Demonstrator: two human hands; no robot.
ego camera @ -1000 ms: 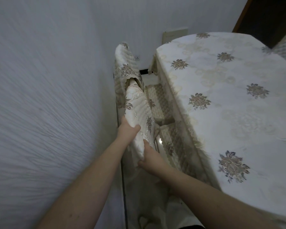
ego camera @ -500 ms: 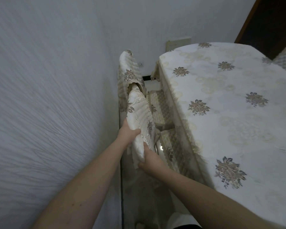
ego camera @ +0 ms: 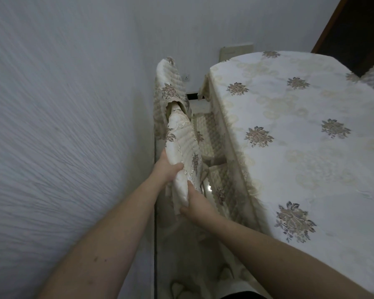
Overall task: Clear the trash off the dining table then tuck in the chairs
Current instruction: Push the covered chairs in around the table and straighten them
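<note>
White wall (ego camera: 63,126) fills the left of the frame, and a dining table (ego camera: 311,137) with a flowered cloth fills the right. Between them, at center, stands the near chair (ego camera: 183,147), with a cream quilted cover with flowers. Its back top runs from lower center up toward the far chair (ego camera: 168,83). Left hand (ego camera: 166,167) and right hand (ego camera: 195,207) both grip the back top, fingers curled around it.

- Tablecloth (ego camera: 300,134): cream-white, scattered brown-grey flower motifs.
- Chair covers (ego camera: 183,147): cream, quilted, same flower pattern.
- Wall (ego camera: 63,104): pale grey-white, fine streaked texture.
</note>
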